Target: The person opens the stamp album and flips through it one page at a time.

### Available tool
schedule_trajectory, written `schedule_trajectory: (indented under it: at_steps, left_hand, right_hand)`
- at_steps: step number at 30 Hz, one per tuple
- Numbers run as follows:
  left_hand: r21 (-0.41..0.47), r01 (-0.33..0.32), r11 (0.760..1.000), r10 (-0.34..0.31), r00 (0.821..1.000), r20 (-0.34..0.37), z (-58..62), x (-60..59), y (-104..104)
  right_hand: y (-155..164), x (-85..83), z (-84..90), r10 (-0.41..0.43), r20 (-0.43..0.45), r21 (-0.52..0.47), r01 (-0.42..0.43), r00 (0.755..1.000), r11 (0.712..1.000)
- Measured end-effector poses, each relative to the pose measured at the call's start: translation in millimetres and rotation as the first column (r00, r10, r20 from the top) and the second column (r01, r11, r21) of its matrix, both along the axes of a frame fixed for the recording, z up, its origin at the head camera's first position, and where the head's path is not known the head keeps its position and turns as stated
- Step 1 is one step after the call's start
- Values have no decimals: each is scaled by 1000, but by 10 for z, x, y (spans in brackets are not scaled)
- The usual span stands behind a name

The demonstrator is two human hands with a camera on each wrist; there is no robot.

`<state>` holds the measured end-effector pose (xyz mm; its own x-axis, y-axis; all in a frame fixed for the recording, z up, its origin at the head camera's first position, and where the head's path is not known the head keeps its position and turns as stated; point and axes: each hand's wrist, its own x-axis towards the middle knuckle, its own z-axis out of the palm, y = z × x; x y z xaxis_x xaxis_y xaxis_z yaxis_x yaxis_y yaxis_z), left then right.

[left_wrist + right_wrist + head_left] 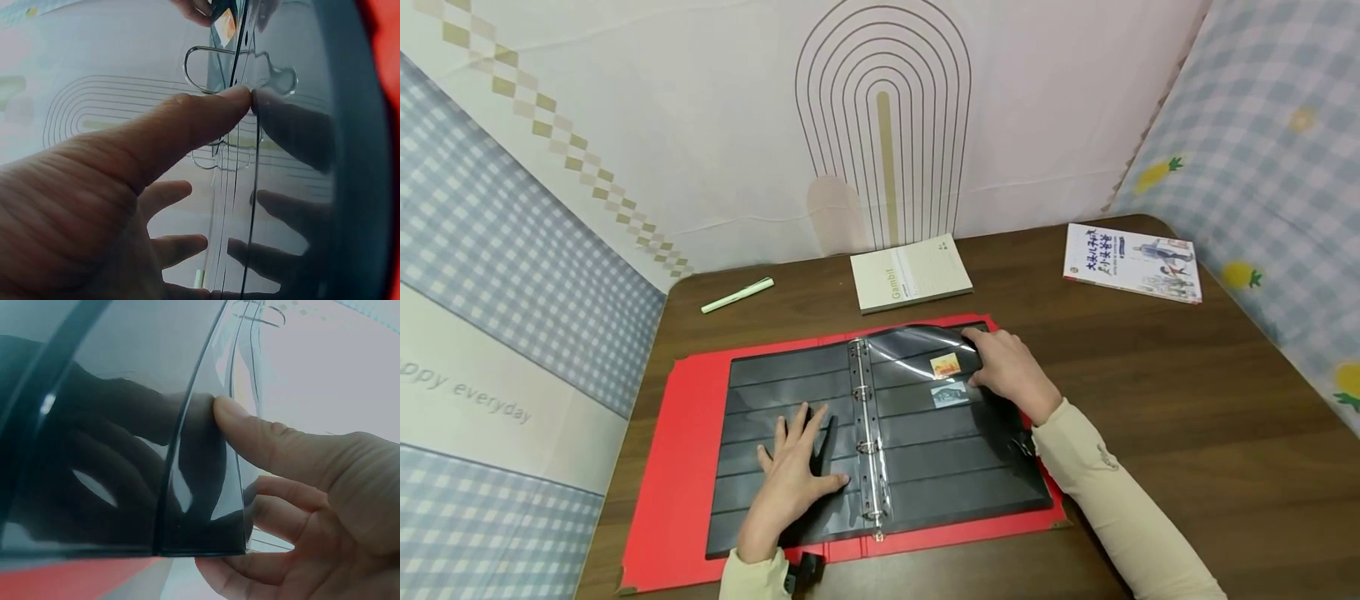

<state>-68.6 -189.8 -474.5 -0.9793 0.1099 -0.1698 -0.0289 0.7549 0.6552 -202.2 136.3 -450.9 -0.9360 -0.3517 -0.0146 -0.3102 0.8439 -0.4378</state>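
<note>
A red ring binder [677, 467] lies open on the brown table [1187, 417], filled with glossy black pocket pages. My left hand [797, 442] rests flat on the left page [775, 375], fingers spread; in the left wrist view its thumb [187, 125] touches the shiny sheet [294, 156]. My right hand [992, 362] holds the right page [955, 467] at its top right corner, which curls upward. In the right wrist view the thumb [250, 425] pinches that page's edge [125, 425], with the fingers behind it. Two stamps [945, 365] [950, 395] sit in the page's pockets, beside the metal rings [865, 417].
A pale notebook [912, 272] lies just behind the binder. A green pen [737, 295] is at the back left and a white illustrated book [1132, 262] at the back right. Patterned cloth walls [512, 250] enclose the table on three sides.
</note>
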Motion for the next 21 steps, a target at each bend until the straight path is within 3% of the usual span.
schedule_trajectory:
  at_steps: [9, 17, 21]
  left_hand:
    - [-11, 0, 1000, 0, 1000, 0, 1, 15, 15]
    - [-7, -3, 1000, 3, 1000, -7, -11, 21, 13]
    - [-12, -4, 1000, 4, 1000, -3, -10, 17, 7]
  right_hand:
    - [88, 10, -25, -70, 45, -53, 72, 997, 996]
    - [255, 58, -75, 11, -21, -172, -14, 1000, 985]
    - [336, 109, -68, 29, 5, -229, -27, 1000, 973]
